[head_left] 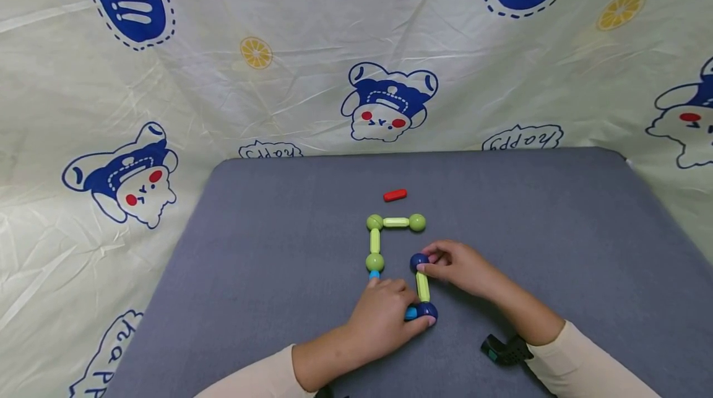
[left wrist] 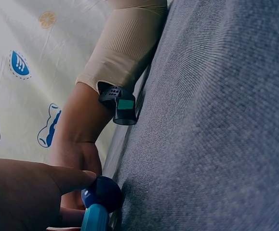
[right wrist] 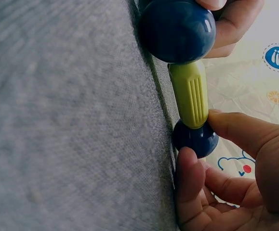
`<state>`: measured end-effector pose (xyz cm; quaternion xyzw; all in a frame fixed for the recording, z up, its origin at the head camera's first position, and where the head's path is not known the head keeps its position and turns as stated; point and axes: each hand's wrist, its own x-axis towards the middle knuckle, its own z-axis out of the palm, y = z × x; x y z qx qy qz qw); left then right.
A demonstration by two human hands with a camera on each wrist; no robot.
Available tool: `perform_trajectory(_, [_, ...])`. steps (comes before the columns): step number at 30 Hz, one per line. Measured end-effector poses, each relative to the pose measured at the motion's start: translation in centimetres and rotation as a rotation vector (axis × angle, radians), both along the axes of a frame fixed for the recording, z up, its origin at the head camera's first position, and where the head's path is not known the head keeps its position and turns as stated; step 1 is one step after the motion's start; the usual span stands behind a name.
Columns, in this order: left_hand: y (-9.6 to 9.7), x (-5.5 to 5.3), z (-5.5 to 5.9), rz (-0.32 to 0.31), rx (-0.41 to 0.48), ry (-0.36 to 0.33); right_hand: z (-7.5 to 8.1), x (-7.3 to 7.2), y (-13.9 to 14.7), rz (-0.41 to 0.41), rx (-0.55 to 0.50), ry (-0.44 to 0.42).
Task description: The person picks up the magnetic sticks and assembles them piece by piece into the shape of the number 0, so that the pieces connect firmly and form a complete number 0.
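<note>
My right hand (head_left: 461,267) pinches the upper navy ball (head_left: 417,261) between thumb and fingers. A yellow-green stick (head_left: 423,287) joins that ball to a lower navy ball (head_left: 427,309), which the thumb and fingers of my left hand (head_left: 380,317) hold. Beside the lower ball, a light-blue stick (head_left: 411,312) shows partly under the left hand. Another light-blue stick (head_left: 374,275) pokes out past the left fingertips, touching a green ball (head_left: 375,262). In the right wrist view, the yellow-green stick (right wrist: 191,94) meets both navy balls. What lies beneath the left palm is hidden.
From the green ball, a yellow-green stick (head_left: 375,241) leads to a corner green ball (head_left: 375,222); another stick (head_left: 396,222) runs right to an end ball (head_left: 417,222). Farther back lies a red stick (head_left: 395,195) on the grey table (head_left: 278,231). A patterned sheet (head_left: 312,8) hangs behind.
</note>
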<state>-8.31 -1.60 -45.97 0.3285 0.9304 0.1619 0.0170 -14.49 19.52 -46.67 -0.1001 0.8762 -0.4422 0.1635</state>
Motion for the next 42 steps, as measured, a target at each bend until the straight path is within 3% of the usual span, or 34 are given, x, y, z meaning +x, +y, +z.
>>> perform_trajectory(10, [-0.1,-0.1,0.2,-0.004,-0.008,-0.022,0.4,0.3,-0.2,-0.024,0.049,-0.017])
perform_trajectory(14, [-0.4,-0.5,0.6,-0.003,0.066,-0.043,0.2,0.2,-0.1,-0.027,0.052,-0.017])
perform_trajectory(18, [-1.0,-1.6,1.3,0.031,0.153,-0.061,0.1,0.1,0.0,-0.027,0.052,-0.015])
perform_trajectory(23, [-2.1,-3.7,2.2,0.12,0.242,-0.102,0.3,0.2,-0.1,-0.037,0.06,-0.028])
perform_trajectory(29, [-2.9,-7.0,3.0,0.238,0.342,-0.134,0.5,0.3,-0.3,-0.049,0.071,-0.045])
perform_trajectory(34, [-2.6,-9.8,3.4,0.297,0.364,-0.157,0.4,0.3,-0.2,-0.049,0.062,-0.05])
perform_trajectory(42, [-1.7,-14.4,3.0,0.333,0.328,-0.174,0.3,0.3,-0.1,-0.048,0.051,-0.04])
